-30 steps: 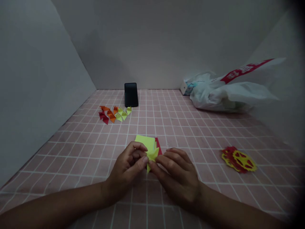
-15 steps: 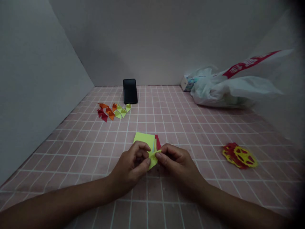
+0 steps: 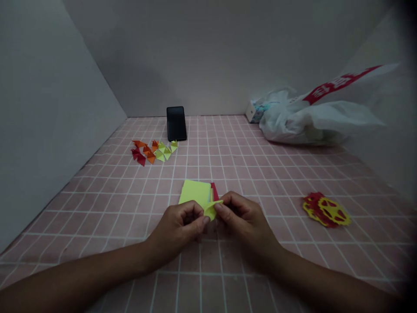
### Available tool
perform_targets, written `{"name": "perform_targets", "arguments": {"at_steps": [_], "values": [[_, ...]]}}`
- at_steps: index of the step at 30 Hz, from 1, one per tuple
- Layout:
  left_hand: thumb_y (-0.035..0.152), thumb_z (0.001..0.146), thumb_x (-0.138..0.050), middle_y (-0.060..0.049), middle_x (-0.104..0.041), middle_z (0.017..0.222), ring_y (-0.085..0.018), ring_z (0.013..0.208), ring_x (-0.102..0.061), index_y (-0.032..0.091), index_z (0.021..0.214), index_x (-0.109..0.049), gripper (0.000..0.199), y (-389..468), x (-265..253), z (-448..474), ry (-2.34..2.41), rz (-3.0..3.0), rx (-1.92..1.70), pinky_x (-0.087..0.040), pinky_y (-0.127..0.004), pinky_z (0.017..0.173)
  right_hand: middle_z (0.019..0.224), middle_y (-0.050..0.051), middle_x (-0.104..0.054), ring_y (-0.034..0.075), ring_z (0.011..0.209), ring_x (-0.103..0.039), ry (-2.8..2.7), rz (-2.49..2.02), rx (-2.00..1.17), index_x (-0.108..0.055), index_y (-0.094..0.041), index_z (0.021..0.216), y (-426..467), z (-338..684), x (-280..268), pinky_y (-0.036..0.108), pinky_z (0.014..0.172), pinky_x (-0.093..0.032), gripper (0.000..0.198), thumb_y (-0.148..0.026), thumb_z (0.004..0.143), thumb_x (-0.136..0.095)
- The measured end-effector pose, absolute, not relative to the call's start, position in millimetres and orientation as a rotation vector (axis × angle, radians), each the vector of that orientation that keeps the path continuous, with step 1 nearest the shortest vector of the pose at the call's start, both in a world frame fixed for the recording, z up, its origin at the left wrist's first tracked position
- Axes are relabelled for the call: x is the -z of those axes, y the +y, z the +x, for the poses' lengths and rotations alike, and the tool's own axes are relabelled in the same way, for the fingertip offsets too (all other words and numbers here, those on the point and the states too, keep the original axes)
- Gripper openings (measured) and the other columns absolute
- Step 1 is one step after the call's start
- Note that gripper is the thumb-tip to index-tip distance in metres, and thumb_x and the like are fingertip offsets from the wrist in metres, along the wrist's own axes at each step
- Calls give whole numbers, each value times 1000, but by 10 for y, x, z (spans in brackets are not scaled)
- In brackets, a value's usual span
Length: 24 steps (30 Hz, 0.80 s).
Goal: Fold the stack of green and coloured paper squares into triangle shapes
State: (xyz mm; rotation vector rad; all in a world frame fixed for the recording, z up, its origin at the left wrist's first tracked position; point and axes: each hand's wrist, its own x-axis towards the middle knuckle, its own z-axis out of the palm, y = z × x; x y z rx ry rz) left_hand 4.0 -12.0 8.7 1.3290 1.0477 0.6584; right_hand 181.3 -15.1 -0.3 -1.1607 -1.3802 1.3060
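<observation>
Between my two hands is a small piece of folded yellow paper [image 3: 211,211], partly covered by fingers. My left hand [image 3: 182,224] pinches its left side between thumb and forefinger. The right end is pinched in my right hand [image 3: 246,219]. Just beyond the hands lies a stack of yellow square paper [image 3: 195,191], its near edge hidden behind my left hand and the folded piece. A strip of red paper [image 3: 215,191] shows along the stack's right side.
Several small folded paper pieces [image 3: 149,155] in red, orange and yellow lie at the back left. Behind them a black phone [image 3: 176,124] leans upright. Red and yellow cut-out discs [image 3: 334,211] lie at right. A white plastic bag [image 3: 299,124] rests beside a box [image 3: 254,111] at the back.
The left fingers have closed further around the folded paper, and the piece has tilted and turned slightly between the hands. The whole view has shifted a little.
</observation>
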Motion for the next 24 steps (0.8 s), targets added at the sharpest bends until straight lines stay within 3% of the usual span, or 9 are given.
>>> {"name": "perform_targets", "arguments": {"at_steps": [10,17,24], "values": [[30,81,-62,5,-53,59,-7,48,-44,17,70,-51,21,-86,-62,29,997,1235,-618,-34,-19,46,54,-5,-49,9,48,-44,-1253,-1168,-1459,-54,-17,67,-146,1826,6,21,46,-34,30,-37,90,-56],[31,84,-63,4,-54,67,-9,57,-51,16,80,-54,18,-92,-70,28,1004,1136,-712,-42,-21,55,57,-4,-49,9,49,-44,-1421,-1212,-1252,-57,-17,67,-153,1831,14,21,45,-35,26,-32,89,-56],[32,82,-63,4,-53,67,-8,55,-51,16,77,-54,19,-84,-46,29,1042,1167,-729,-43,-20,52,57,-3,-51,10,49,-46,-1528,-1188,-1178,-59,-18,67,-159,1819,25,21,45,-36,24,-29,88,-56]]}}
